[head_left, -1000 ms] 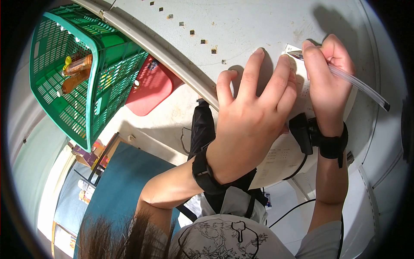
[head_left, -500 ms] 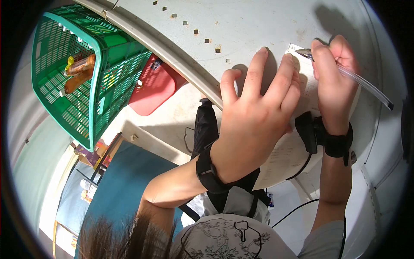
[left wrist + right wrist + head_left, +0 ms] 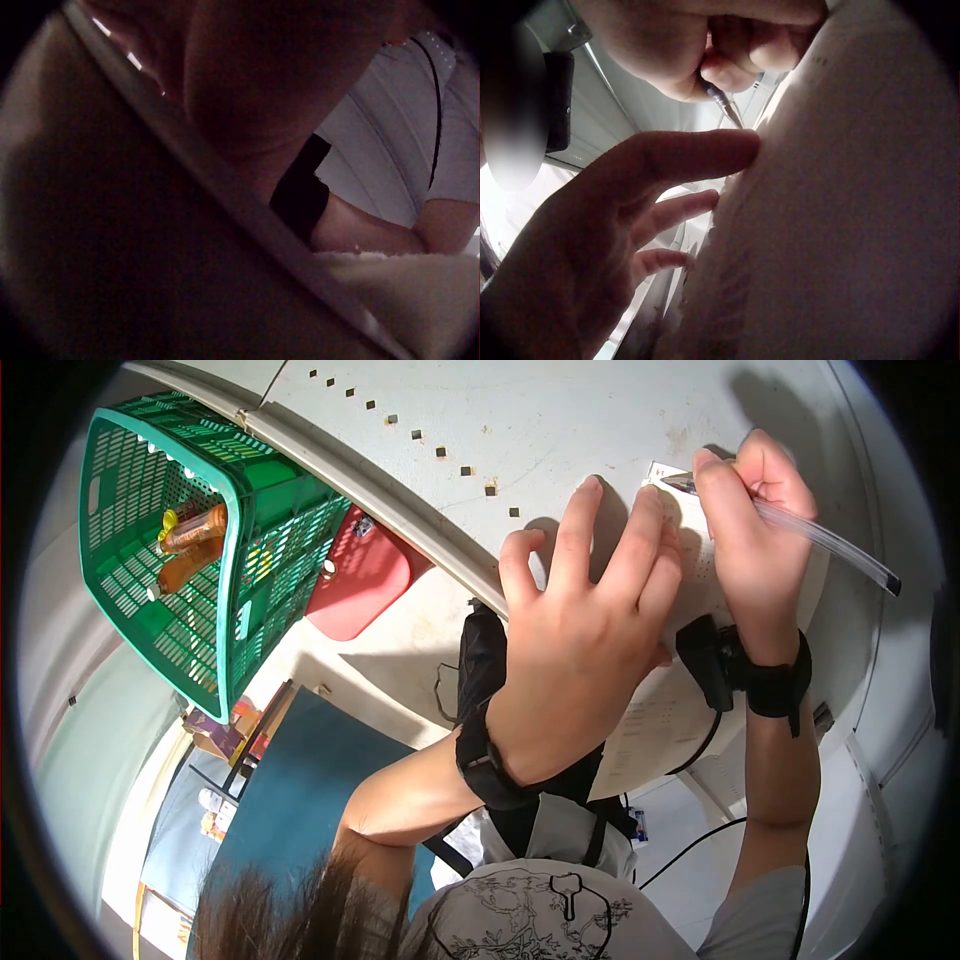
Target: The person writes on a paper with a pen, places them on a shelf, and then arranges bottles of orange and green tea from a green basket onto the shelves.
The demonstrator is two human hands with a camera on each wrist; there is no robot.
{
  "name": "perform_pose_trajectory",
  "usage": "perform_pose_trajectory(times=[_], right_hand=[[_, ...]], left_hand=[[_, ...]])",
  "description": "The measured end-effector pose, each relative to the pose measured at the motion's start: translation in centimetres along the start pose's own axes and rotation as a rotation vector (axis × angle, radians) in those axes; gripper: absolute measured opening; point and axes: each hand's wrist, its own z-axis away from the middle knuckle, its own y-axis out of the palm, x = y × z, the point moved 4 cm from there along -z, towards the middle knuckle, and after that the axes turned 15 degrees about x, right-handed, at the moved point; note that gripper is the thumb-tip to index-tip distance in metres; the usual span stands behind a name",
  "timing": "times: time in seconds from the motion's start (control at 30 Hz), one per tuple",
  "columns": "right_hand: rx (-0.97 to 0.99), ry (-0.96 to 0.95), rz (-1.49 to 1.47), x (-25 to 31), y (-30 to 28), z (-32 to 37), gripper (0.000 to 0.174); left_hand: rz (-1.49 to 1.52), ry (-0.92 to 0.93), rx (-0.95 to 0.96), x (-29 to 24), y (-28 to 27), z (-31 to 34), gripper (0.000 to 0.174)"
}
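Observation:
My right hand (image 3: 762, 555) pinches a clear-barrelled pen (image 3: 838, 546), its tip down at the top corner of a sheet of paper (image 3: 655, 735) with faint print. The pen's dark cap end slants away to the right. My left hand (image 3: 580, 660) rests with fingers spread, some on the bare tabletop and the index fingertip at the paper's corner beside the pen tip. From the right wrist, the pen (image 3: 724, 103) points at the paper (image 3: 847, 217) just past the left index fingertip. The left wrist view is dark, showing mostly the underside of my left hand (image 3: 270, 90).
A green plastic basket (image 3: 228, 610) with bottles (image 3: 195, 550) inside stands left of the table edge (image 3: 370, 495). Under it is a red seat (image 3: 365, 585). A black folded umbrella-like item (image 3: 481, 655) hangs below the edge. A black cable (image 3: 695, 848) trails by my right forearm.
The head view has shifted slightly. The pen tip stays near the paper's top corner with small movements, and the left hand holds its spread pose.

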Motion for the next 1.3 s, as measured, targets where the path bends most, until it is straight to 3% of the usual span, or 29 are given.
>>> perform_pose_trajectory(times=[0.9, 0.97, 1.03, 1.3], right_hand=[[0.021, -0.054, 0.012, -0.42, 0.01, -0.16, 0.031], [0.03, -0.063, 0.02, -0.21, 0.04, -0.16, 0.031], [-0.008, 0.046, -0.029, -0.19, -0.07, -0.02, 0.03], [-0.014, 0.061, -0.034, 0.12, 0.1, 0.63, 0.03]], left_hand=[[-0.009, -0.005, -0.006, 0.03, -0.09, -0.01, 0.072], [0.003, -0.005, 0.026, 0.03, -0.07, 0.01, 0.07], [0.009, -0.005, 0.023, -0.07, 0.04, 0.01, 0.068], [-0.002, 0.006, -0.019, -0.2, 0.34, 0.06, 0.059]])
